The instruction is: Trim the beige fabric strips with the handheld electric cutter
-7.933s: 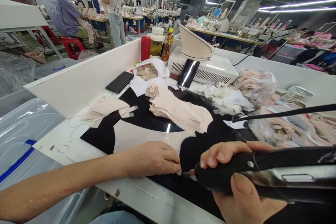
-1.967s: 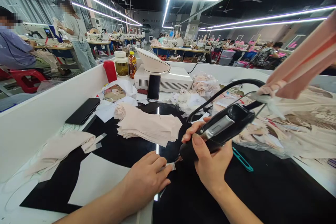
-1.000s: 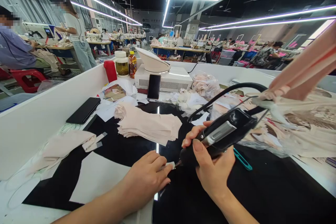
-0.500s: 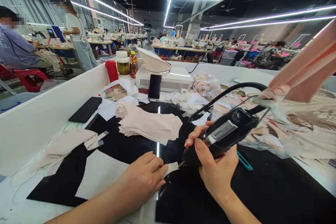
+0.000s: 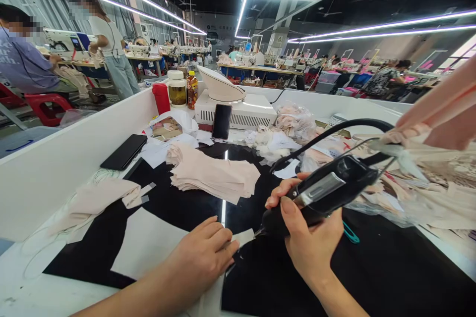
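My right hand (image 5: 310, 242) is wrapped around a black corded handheld power tool (image 5: 316, 198), tilted with its thin metal tip down to the left. The tip meets the end of a narrow pale strip (image 5: 245, 237) on the black work surface (image 5: 282, 277). My left hand (image 5: 204, 257) lies low beside it, fingers together, pinching the strip's other end. Whether the strip is fabric or card, I cannot tell. Beneath and left of my left forearm is a large pale flat piece (image 5: 143, 242). Beyond both hands lies a stack of cut pale-pink fabric pieces (image 5: 215, 171).
A black phone-like slab (image 5: 124, 152) lies by the left wall (image 5: 67, 158). An upright phone (image 5: 222, 121) leans on a white vented box (image 5: 253, 114). Fabric heaps (image 5: 439, 173) fill the right side; a teal clip-like item (image 5: 350, 234) is near my right hand. Co-workers sit and stand beyond.
The whole view has shifted slightly. The tool is angled a little lower and its rear end sits farther right. Both hands keep their grips, with the tip still at the strip's end.
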`<action>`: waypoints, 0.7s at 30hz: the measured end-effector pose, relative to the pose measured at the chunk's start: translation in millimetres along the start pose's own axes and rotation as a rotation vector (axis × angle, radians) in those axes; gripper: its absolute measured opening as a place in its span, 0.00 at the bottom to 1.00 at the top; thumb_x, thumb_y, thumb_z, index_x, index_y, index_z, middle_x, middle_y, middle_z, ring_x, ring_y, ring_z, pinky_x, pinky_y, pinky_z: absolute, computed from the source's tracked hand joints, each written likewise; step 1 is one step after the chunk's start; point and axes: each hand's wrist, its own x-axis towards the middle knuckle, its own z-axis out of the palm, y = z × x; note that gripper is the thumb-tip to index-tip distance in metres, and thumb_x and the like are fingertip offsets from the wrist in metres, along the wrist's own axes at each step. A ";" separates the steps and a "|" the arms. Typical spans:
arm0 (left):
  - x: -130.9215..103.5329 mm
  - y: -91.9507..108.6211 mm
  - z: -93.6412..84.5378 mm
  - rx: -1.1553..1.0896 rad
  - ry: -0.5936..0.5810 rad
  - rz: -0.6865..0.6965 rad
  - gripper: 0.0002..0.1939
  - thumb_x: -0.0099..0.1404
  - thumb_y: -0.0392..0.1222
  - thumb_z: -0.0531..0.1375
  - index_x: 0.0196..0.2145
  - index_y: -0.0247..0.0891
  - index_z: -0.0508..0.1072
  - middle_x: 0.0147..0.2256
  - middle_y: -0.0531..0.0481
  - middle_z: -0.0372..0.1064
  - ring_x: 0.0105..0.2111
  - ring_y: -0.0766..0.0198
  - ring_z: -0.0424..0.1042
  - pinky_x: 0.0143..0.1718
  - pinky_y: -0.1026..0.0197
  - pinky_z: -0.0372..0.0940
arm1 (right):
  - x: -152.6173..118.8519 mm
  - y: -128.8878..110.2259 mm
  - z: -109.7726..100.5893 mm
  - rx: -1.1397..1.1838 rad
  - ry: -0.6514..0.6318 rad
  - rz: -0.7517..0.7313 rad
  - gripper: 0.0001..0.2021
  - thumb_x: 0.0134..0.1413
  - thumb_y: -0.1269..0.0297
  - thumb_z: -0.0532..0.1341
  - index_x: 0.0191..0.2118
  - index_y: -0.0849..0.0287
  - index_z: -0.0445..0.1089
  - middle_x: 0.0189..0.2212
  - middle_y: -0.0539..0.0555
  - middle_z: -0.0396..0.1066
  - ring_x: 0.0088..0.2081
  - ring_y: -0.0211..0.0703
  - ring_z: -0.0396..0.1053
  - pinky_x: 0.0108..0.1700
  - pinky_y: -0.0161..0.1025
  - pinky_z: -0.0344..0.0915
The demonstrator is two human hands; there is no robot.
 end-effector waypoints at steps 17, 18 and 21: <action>-3.2 1.0 11.1 -0.038 0.062 -0.002 0.07 0.78 0.32 0.58 0.51 0.34 0.72 0.38 0.51 0.72 0.40 0.60 0.74 0.60 0.48 0.70 | 0.4 0.1 -0.5 -0.070 0.067 0.014 0.18 0.55 0.66 0.73 0.47 0.50 0.68 0.31 0.45 0.74 0.27 0.38 0.73 0.31 0.40 0.75; -3.2 1.2 10.6 -0.043 0.066 -0.004 0.07 0.78 0.31 0.57 0.51 0.34 0.72 0.38 0.51 0.72 0.39 0.60 0.74 0.60 0.48 0.69 | 0.1 0.0 0.1 -0.069 0.063 0.009 0.18 0.54 0.66 0.73 0.47 0.50 0.68 0.31 0.45 0.74 0.26 0.38 0.73 0.31 0.39 0.75; -3.3 1.6 8.8 -0.057 0.075 -0.012 0.08 0.79 0.31 0.56 0.51 0.35 0.72 0.38 0.52 0.72 0.39 0.61 0.74 0.61 0.49 0.69 | -1.0 -0.6 1.1 -0.062 0.052 0.005 0.18 0.54 0.67 0.73 0.47 0.50 0.68 0.31 0.44 0.74 0.26 0.38 0.73 0.30 0.39 0.75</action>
